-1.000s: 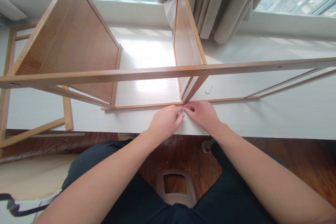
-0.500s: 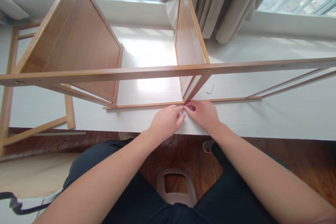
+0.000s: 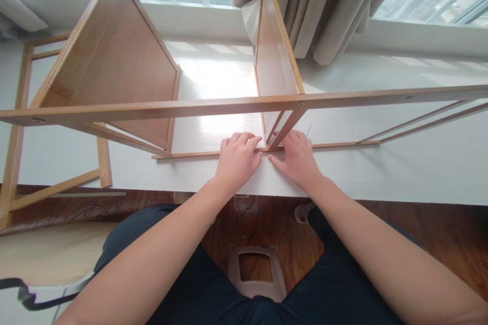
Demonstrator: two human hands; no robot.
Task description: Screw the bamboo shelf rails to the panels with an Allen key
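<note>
Bamboo-coloured wood makes up the shelf frame (image 3: pixel 244 104), which lies on its side across a white table (image 3: pixel 381 172) before a window with grey curtains (image 3: pixel 324 5). Two shelf panels stand on edge: a broad left panel (image 3: pixel 122 71) and a narrower middle panel (image 3: pixel 272 66). A long upper rail (image 3: pixel 152 110) crosses the whole view, and a thin lower rail (image 3: pixel 198 154) rests on the tabletop near its front edge.

Left hand (image 3: pixel 236 160): palm down, fingers curled over the lower rail just left of the joint where the middle panel's slanted end piece (image 3: pixel 284 132) meets that rail. It presses on the rail rather than closing round anything, probably to keep the frame from sliding.

Right hand (image 3: pixel 297 157): also palm down, fingers bent over the same rail just right of the joint, thumb pointing toward the left hand. Whether a small fastener sits under its fingertips cannot be told, since the fingers cover the spot.

Both hands flank the joint, nearly touching, so the rail is braced on either side of the connection. A small angled key, apparently a hex key (image 3: pixel 308 129), lies on the table just beyond the right hand. Below the table edge, dark trousers, a wooden floor and a grey stool (image 3: pixel 254 271) are visible.
</note>
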